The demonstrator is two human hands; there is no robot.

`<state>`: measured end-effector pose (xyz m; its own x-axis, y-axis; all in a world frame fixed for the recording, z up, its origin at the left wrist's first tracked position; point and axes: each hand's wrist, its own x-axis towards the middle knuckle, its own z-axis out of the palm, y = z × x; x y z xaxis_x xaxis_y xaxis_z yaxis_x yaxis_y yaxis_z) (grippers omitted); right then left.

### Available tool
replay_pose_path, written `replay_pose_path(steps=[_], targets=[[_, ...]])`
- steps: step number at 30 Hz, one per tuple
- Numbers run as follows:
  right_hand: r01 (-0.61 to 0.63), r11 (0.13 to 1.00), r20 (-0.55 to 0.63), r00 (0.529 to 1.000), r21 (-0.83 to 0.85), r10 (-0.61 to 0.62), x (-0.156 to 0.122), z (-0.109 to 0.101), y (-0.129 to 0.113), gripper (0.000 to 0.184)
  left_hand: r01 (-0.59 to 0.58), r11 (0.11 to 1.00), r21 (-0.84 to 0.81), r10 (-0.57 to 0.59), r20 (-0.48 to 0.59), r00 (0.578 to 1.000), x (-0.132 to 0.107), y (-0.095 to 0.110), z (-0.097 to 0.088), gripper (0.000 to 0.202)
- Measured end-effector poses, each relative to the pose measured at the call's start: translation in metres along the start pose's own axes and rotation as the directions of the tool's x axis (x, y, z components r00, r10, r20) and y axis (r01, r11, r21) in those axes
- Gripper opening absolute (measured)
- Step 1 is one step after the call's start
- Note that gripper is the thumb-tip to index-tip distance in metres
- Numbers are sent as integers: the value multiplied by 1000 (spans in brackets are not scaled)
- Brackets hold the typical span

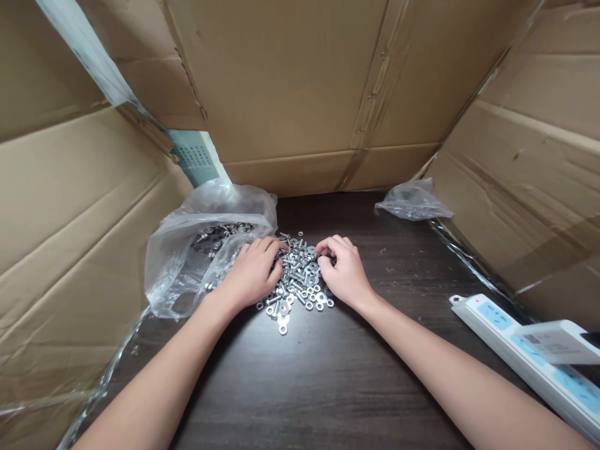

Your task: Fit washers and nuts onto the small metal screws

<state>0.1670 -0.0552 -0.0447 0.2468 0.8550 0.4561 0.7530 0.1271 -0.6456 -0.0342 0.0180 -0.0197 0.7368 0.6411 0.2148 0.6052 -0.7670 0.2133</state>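
A loose pile of silvery bolts, nuts and washers (pixel 297 275) lies on the dark tabletop between my two hands. At the pile's left edge is my left hand (pixel 255 267), bent over the pieces with its thumb apart from the fingers. My right hand (pixel 345 270) curves against the right edge, fingers bent and a gap showing between them and the thumb. I see nothing gripped in either hand, though the fingertips are partly hidden among the pieces. A nut (pixel 282 329) sits at the pile's near end. Beside my left hand, a clear plastic bag (pixel 173 250) contains more dark-looking hardware.
Cardboard walls (pixel 290 81) stand at the back and both sides. A crumpled clear bag (pixel 412 200) rests at the back right. Along the right side runs a white power strip (pixel 509 347) with a white plug (pixel 560 340) in it. The dark wooden tabletop (pixel 300 387) extends toward me.
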Motion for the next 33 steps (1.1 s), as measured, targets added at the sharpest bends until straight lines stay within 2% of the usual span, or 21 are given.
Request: replay_pose_path(steps=[4, 7, 10, 18, 25, 30, 33], targets=[[51, 997, 21, 999, -50, -50, -1, -2, 1, 16, -39, 999, 6, 38, 23, 999, -1, -2, 1, 44], [137, 988, 87, 988, -65, -131, -2, -3, 2, 19, -69, 997, -21, 69, 9, 998, -1, -6, 1, 40], [173, 984, 126, 978, -47, -166, -3, -3, 2, 19, -107, 992, -62, 106, -30, 994, 0, -11, 0, 34], [147, 984, 176, 976, -102, -128, -2, -2, 0, 16, -202, 970, -136, 192, -87, 978, 4, -21, 1, 23], [142, 983, 164, 979, -119, -122, -3, -5, -3, 21, -142, 989, -37, 139, -53, 989, 3, -15, -6, 22], [287, 952, 300, 922, -110, -244, -7, -8, -9, 37, -112, 993, -39, 111, -44, 993, 2, -11, -11, 20], [334, 937, 383, 883, -104, -272, -8, -8, -11, 46, -117, 991, -64, 114, -52, 992, 2, -9, -11, 16]])
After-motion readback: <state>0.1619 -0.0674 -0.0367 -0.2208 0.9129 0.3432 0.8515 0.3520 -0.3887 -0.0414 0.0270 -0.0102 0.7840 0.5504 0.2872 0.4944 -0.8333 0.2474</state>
